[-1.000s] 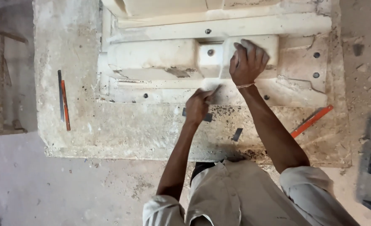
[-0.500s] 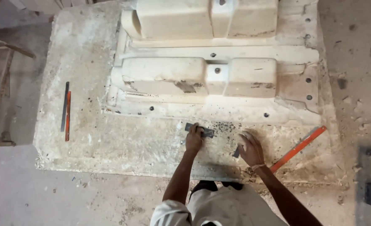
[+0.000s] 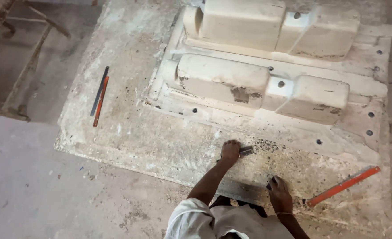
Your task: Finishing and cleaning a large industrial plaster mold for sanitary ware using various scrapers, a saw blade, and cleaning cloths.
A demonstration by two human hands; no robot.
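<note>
Both hands are now low on the near edge of the slab (image 3: 129,132), where a second ago the right hand was spread up on the pale moulded block and the left worked just below it. The left hand (image 3: 230,150) is seen curled shut over a small dark flat tool (image 3: 246,151), whose end sticks out to the right of the fingers; the tool is pressed flat against the slab, amid a patch of dark specks. The right hand (image 3: 279,191) has been brought down nearer the body and rests on the slab's front edge, fingers bent over a small dark piece (image 3: 269,186); whether that piece is gripped or only touched cannot be told. Half a second ago the two hands were already in much this arrangement, so little has been altered since then except the view, which has swung so that the slab runs at a slant.

Beyond the left hand the moulded block (image 3: 224,79) is left untouched, a dark scraped patch showing on its near face, with a second block (image 3: 244,22) behind it. Just right of the right hand an orange bar (image 3: 344,185) lies at an angle. Well to the left of both hands, a dark strip and an orange strip (image 3: 100,101) lie side by side. The attention appears to have been moved from the block to the flat surface in front of it.
</note>
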